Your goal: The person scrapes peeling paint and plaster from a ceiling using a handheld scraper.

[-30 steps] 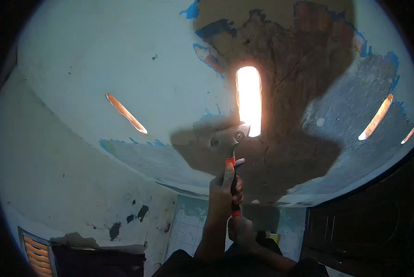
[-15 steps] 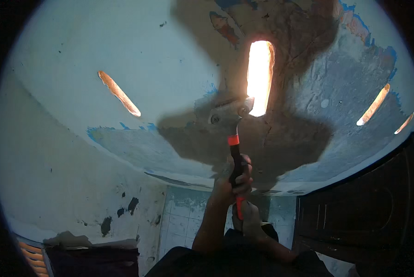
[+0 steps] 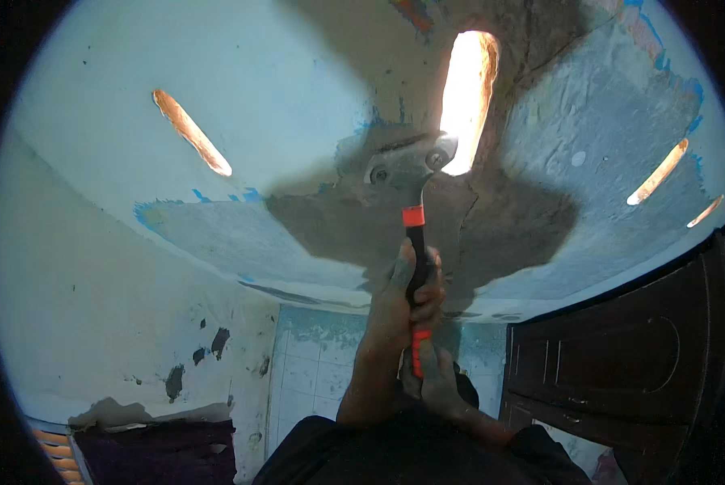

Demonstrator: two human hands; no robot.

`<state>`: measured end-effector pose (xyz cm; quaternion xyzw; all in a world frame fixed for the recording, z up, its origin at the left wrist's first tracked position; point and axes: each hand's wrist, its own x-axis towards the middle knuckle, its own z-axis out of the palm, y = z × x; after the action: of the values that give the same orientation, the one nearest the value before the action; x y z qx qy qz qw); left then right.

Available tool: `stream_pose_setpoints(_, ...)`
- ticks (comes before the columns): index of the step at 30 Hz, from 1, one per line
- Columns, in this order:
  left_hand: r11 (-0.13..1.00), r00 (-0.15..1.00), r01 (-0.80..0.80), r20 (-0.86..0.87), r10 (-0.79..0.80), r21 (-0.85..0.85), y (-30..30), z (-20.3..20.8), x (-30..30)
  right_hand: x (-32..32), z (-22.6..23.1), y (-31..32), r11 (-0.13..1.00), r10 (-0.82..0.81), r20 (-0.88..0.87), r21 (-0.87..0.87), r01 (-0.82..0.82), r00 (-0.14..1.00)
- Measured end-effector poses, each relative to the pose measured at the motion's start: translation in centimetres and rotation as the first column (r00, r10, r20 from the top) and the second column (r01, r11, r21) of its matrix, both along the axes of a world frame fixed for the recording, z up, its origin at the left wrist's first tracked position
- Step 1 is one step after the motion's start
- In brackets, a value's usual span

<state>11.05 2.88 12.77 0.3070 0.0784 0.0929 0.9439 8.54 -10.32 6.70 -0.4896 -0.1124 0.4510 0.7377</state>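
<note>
A long-handled scraper [image 3: 415, 263] with a black and red grip stands nearly upright before me. Its wide metal head [image 3: 411, 164] carries two round screws and lies over the patchy wall surface [image 3: 459, 222], one end overlapping the lower part of a bright slot [image 3: 466, 101]. Whether the blade's edge touches the surface cannot be made out. My left hand [image 3: 411, 295] is closed round the black middle of the handle, thumb lying along it. Lower down, my right hand [image 3: 435, 380] is wrapped round the red and black end.
Narrow bright slots [image 3: 191, 132] also pierce the surface at left and right. Blue-edged peeling paint [image 3: 689, 105] borders bare grey patches. A dark wooden door [image 3: 613, 356] stands at right, dark cloth [image 3: 160, 453] at lower left, white tiles [image 3: 306, 380] below.
The slots, wall and scraper head all sit higher in the picture, so the view has shifted. Against the bright slot, the head keeps about the same place. Both hands keep their grip.
</note>
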Motion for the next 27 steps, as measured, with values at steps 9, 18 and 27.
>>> stream_pose_setpoints(9, 0.997, 0.999, -0.044, -0.006, 0.044, 0.066, 0.1, -0.2, 0.2, 0.4, -0.7, 0.3, 0.997, -0.036, 0.131, -0.058, 0.044, 0.991)
stream_pose_setpoints(18, 0.993, 0.998, -0.050, -0.019, 0.053, 0.103, -0.1, -0.5, 0.4, 0.4, -2.8, 0.7, 0.987, -0.053, 0.337, -0.123, 0.099, 0.940)
stream_pose_setpoints(27, 0.984, 0.994, -0.080, -0.061, 0.091, 0.156, 0.2, 0.1, 0.4, 1.0, -0.8, 0.9, 0.996, -0.038, 0.228, -0.074, 0.056, 0.973)
